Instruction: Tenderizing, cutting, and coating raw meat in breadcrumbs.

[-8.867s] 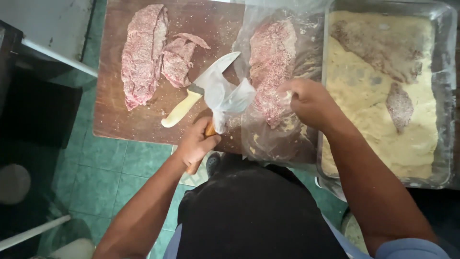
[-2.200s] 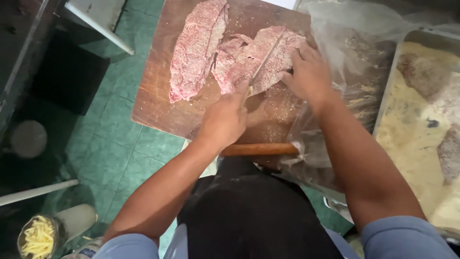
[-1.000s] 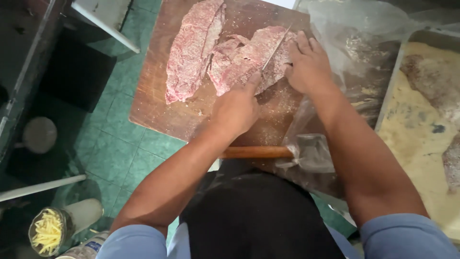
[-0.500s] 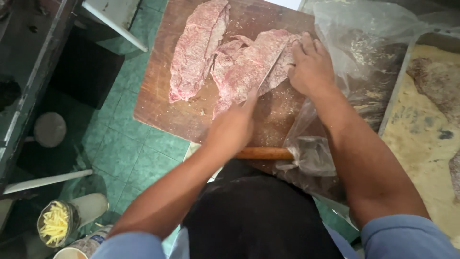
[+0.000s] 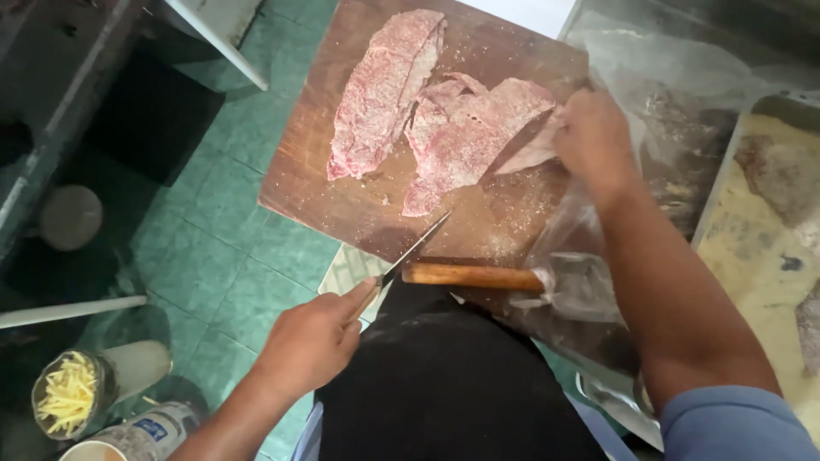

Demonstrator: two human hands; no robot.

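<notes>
A knife (image 5: 412, 252) is gripped in the left hand (image 5: 313, 340) at the near edge of the cutting board (image 5: 359, 205), its blade pointed toward the meat. A flat slice of meat (image 5: 465, 137) at the board's middle is pinched at its right end by the right hand (image 5: 594, 137). A second slice (image 5: 384, 85) lies untouched to the left, and a wooden handle (image 5: 470, 275) rests along the near edge, beside the blade.
</notes>
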